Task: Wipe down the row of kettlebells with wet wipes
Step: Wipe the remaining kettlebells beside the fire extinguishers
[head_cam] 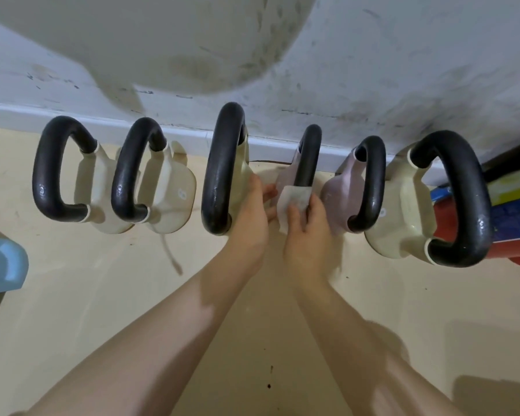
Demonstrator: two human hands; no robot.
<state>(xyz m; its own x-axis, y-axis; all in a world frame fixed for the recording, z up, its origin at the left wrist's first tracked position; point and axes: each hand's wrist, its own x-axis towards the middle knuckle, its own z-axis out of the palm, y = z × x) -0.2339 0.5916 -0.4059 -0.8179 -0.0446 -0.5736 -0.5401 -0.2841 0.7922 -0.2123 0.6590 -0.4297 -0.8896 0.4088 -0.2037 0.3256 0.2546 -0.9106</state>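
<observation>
Seen from the head camera, six kettlebells stand in a row on a cream floor [102, 295] along a scuffed white wall [373, 70] with a white baseboard [189, 136]. From the left: two cream kettlebells, the first [98, 187] and the second [168, 193] side by side, each with a black handle; then a tall cream kettlebell [222, 172]; then a small pink kettlebell [308, 163] in the middle; another pink kettlebell [354, 193] just right of it; and a large cream kettlebell [403, 211] at the far right of the row. The right hand [308, 232] pinches a white wet wipe [293, 201] between thumb and curled fingers and presses it against the near side of the small pink kettlebell, at the base of its black handle. The left hand [251, 217] reaches in between the tall cream kettlebell and the small pink one, fingers fairly straight, fingertips touching the pink body and the left edge of the wipe. At the right edge, beside the large cream kettlebell, lies a red object [517, 244] with a blue and yellow label. A pale blue object [0, 265] sits at the left edge.
</observation>
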